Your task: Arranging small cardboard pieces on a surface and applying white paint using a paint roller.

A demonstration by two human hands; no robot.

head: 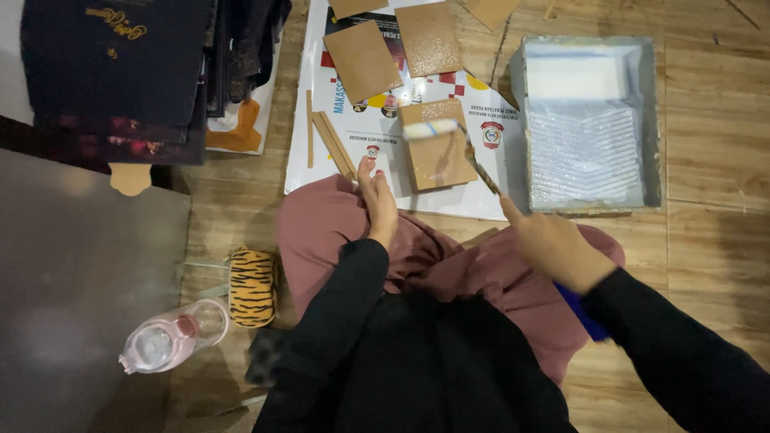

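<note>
My right hand grips the handle of a small paint roller, whose white sleeve rests on a brown cardboard square lying on a printed white sheet. My left hand rests on my knee at the sheet's near edge, fingers together, next to several thin cardboard strips. It holds nothing that I can see. Two more brown squares lie farther up the sheet.
A grey paint tray with white glue or paint sits to the right on the wooden floor. Dark flat boxes are stacked at upper left. A tiger-striped pouch and a clear pink bottle lie at lower left beside a grey panel.
</note>
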